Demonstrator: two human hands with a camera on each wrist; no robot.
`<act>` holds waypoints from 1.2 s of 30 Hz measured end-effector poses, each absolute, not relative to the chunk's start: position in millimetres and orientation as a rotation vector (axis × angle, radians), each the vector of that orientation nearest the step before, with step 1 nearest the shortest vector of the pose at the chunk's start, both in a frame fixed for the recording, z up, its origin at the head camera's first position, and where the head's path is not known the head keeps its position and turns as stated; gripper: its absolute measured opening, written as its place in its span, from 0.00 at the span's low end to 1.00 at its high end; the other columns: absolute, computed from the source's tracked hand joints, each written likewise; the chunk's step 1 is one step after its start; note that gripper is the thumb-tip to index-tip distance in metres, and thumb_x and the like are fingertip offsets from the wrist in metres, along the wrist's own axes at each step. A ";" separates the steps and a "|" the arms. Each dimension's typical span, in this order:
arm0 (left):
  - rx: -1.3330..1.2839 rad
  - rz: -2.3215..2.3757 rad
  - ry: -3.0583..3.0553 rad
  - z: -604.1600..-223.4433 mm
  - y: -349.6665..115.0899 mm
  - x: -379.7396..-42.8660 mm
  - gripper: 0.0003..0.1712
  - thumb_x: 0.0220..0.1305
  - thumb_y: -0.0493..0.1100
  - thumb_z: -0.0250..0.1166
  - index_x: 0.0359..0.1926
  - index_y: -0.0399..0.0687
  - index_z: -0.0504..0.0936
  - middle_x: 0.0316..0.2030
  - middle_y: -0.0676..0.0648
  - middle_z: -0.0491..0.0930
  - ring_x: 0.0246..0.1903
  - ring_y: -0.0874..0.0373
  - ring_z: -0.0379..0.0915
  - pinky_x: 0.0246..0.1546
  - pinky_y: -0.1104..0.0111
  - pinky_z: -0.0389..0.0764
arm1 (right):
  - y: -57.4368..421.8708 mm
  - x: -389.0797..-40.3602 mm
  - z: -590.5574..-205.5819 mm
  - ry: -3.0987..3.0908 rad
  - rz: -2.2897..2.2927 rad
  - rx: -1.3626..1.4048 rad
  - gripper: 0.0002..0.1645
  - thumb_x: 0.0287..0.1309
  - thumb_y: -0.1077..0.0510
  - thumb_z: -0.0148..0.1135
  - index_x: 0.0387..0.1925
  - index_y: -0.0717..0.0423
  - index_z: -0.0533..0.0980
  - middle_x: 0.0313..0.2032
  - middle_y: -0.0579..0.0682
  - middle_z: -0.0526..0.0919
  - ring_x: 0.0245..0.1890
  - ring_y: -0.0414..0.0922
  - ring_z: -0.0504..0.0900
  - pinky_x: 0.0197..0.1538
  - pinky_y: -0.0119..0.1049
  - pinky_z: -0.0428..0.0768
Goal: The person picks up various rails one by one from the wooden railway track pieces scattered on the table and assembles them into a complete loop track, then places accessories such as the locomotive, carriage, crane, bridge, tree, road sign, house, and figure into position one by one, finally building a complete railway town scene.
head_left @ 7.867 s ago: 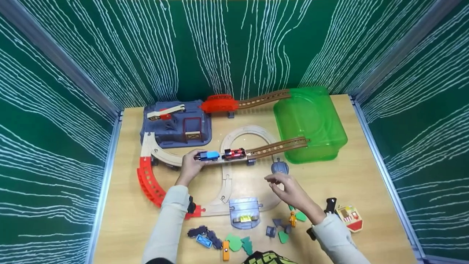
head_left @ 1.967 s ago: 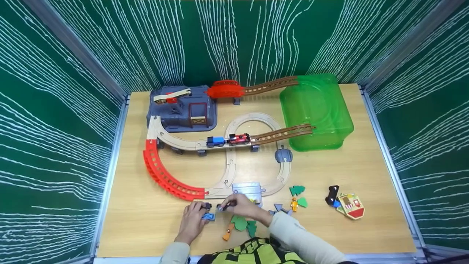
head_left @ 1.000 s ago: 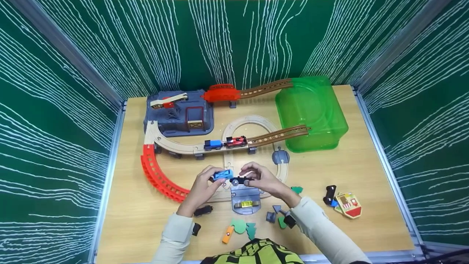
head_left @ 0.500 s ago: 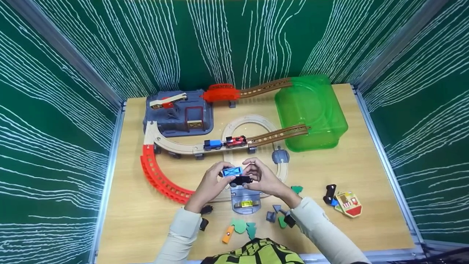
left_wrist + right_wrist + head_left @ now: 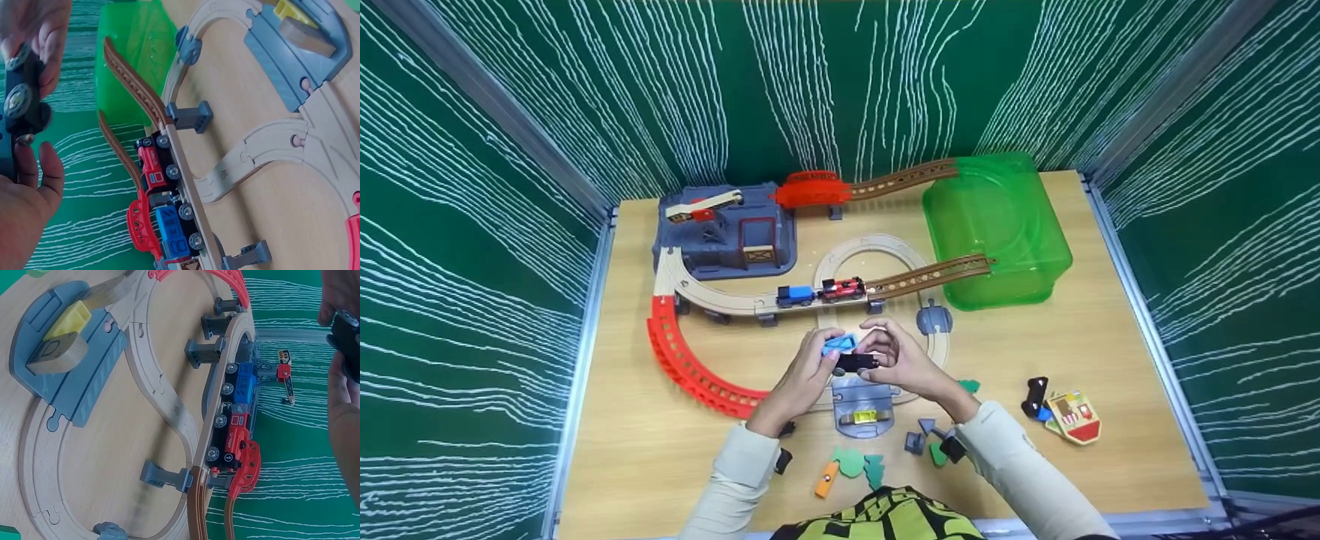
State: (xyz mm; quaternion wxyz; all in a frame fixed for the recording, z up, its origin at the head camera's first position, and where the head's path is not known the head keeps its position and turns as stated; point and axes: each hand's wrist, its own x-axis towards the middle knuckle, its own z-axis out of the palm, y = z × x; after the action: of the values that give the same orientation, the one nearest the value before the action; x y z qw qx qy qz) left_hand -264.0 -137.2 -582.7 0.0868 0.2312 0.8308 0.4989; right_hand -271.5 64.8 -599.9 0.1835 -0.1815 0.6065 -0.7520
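Note:
In the head view my left hand (image 5: 802, 375) pinches a light blue wagon body (image 5: 840, 343) with crossed bars. My right hand (image 5: 913, 369) grips a black toy train wagon chassis (image 5: 858, 363) just below and beside it, over the grey crossing piece (image 5: 862, 397). The left wrist view shows the chassis's grey wheels (image 5: 18, 100) and a small metal peg at its end, close to my left fingertips. There the blue body is cut off by the frame's edge. In the right wrist view the dark chassis (image 5: 347, 340) lies between both hands.
A red engine (image 5: 844, 289) and blue wagon (image 5: 796, 295) stand on the raised track. A green bin (image 5: 997, 240) is at the back right, a grey crane base (image 5: 720, 255) at the back left. Green trees (image 5: 850, 462) and an orange piece (image 5: 826, 480) lie near the front.
Both hands left the train on the raised track, picked up the blue body and black chassis from the front, and lifted them over the crossing. Most recently the left hand shifts right, tilting the blue body.

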 end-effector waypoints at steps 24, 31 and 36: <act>0.663 1.598 2.333 -544.8 -134.3 -261.6 0.21 0.59 0.36 0.56 0.54 0.41 0.67 0.50 0.45 0.70 0.48 0.55 0.64 0.50 0.62 0.67 | 68.1 -279.4 -592.9 1.708 -2.127 -0.448 0.39 0.40 0.73 0.64 0.54 0.60 0.57 0.39 0.60 0.72 0.42 0.51 0.74 0.45 0.41 0.76; 0.557 1.683 2.237 -563.3 -136.2 -262.8 0.21 0.58 0.37 0.57 0.54 0.40 0.67 0.48 0.43 0.71 0.44 0.57 0.69 0.41 0.68 0.74 | 65.4 -278.9 -591.9 1.695 -2.139 -0.457 0.38 0.39 0.74 0.64 0.54 0.61 0.58 0.39 0.61 0.71 0.44 0.52 0.74 0.44 0.41 0.76; 0.474 1.689 2.253 -581.1 -138.7 -267.4 0.20 0.57 0.41 0.59 0.52 0.44 0.71 0.46 0.46 0.73 0.44 0.58 0.70 0.42 0.70 0.74 | 61.1 -280.1 -593.0 1.691 -2.148 -0.466 0.38 0.38 0.74 0.64 0.53 0.61 0.58 0.39 0.62 0.71 0.44 0.53 0.74 0.44 0.42 0.76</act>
State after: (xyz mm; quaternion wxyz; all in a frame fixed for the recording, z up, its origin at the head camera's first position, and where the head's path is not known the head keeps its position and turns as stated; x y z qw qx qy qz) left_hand -267.4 -138.7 -581.1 0.1426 0.1642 0.7809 0.5856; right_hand -280.1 61.1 -593.0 0.1832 -0.1651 0.5996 -0.7613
